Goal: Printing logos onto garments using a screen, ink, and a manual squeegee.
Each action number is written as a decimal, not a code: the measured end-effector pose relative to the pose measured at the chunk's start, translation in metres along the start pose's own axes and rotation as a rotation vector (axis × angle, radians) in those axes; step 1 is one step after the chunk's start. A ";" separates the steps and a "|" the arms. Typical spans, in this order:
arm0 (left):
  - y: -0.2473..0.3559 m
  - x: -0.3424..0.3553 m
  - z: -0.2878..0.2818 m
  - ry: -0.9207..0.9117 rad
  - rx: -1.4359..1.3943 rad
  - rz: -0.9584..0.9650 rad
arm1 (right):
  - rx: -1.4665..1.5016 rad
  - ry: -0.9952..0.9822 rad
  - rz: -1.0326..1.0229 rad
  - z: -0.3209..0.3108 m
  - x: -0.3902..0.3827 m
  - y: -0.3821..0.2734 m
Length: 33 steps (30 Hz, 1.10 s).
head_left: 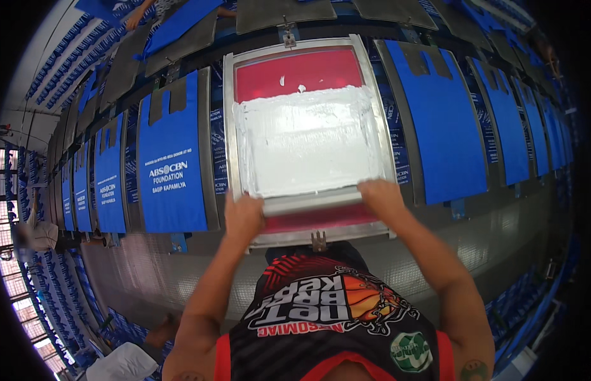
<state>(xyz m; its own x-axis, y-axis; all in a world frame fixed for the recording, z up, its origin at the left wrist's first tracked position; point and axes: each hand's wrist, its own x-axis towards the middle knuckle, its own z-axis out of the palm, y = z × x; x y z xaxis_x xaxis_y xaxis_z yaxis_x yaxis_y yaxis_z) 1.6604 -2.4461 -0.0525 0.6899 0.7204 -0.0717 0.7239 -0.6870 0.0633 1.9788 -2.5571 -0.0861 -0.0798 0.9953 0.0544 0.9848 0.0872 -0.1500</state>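
In front of me lies a silk-screen frame with pale metal edges and red mesh. A thick coat of white ink covers most of the mesh, leaving red strips at the far and near ends. Near the close end, a long squeegee lies crosswise on the mesh at the ink's edge. My left hand is closed around its left end, and my right hand grips the right end. Whatever is under the screen is hidden.
A printed blue bag lies on a board at left, with more beyond. Plain blue bags lie on boards at right. Metal clamps stand at the frame's ends. Another person's hand is at far left; bags hang in rows.
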 end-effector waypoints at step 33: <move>-0.068 0.152 0.002 0.084 -0.018 -0.047 | -0.085 0.017 0.235 0.007 0.143 0.062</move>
<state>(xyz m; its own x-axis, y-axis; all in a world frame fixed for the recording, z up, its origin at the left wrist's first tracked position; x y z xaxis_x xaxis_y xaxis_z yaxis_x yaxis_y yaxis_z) 1.7160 -2.2896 -0.0692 0.6523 0.7579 0.0086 0.7550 -0.6508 0.0800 2.0274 -2.4095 -0.0941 0.1550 0.9869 0.0450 0.9855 -0.1513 -0.0769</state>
